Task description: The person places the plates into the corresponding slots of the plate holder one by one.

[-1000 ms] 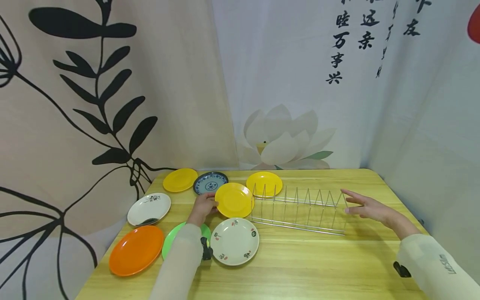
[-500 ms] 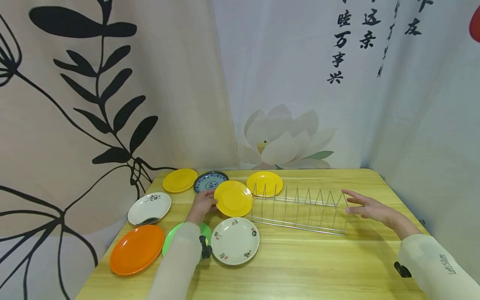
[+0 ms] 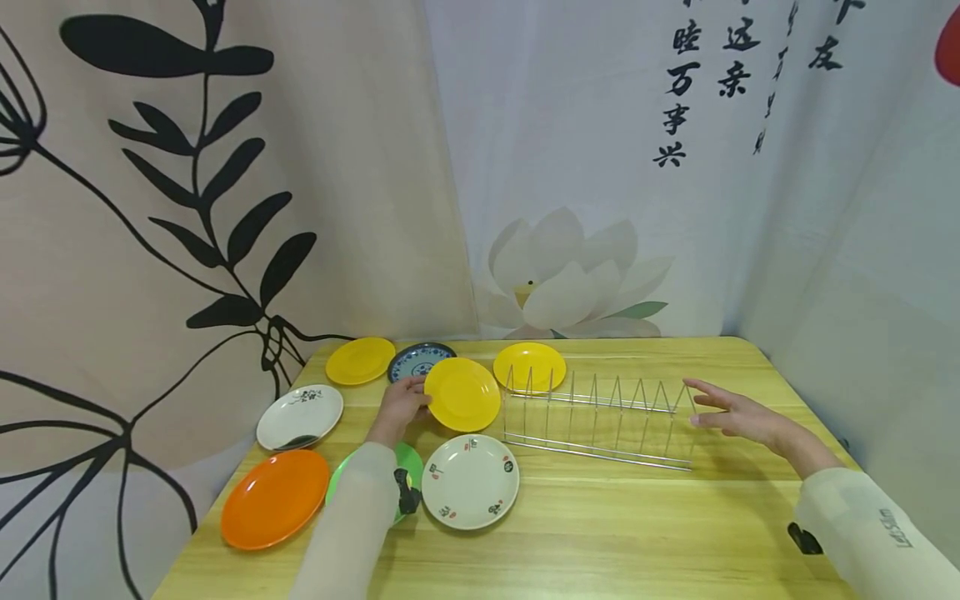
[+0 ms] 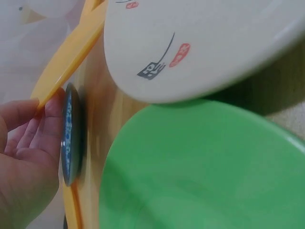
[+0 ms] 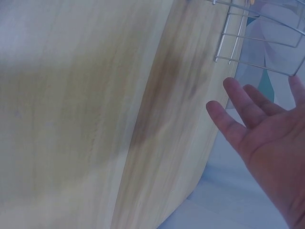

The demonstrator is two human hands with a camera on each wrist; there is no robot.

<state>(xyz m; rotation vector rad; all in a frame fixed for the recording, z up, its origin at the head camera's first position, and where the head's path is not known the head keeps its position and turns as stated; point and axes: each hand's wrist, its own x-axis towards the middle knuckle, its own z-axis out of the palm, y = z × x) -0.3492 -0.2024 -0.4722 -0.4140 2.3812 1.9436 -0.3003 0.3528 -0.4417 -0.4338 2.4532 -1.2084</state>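
My left hand [image 3: 401,408] pinches a small yellow plate [image 3: 462,395] by its left rim, thumb on top and fingers beneath. In the left wrist view that plate [image 4: 66,55] is tilted and raised off the wooden table. Just under the fingers lies a blue patterned plate [image 4: 70,136]. A wire dish rack [image 3: 596,421] stands to the right of the held plate, with no plates in its slots. Beside the rack's right end is my right hand [image 3: 738,415], fingers spread. One fingertip [image 5: 295,81] is right at a corner of the rack's wire in the right wrist view.
Two more yellow plates [image 3: 360,361] lie along the table's back edge. A white patterned plate [image 3: 469,482] sits in front of the held one. A green plate [image 3: 408,463] is partly under my left forearm; an orange plate [image 3: 275,500] and another white plate [image 3: 298,418] lie left.
My left hand has drifted slightly left and back with the yellow plate, which now covers more of the blue plate's edge. The right hand and the rack have stayed in place.
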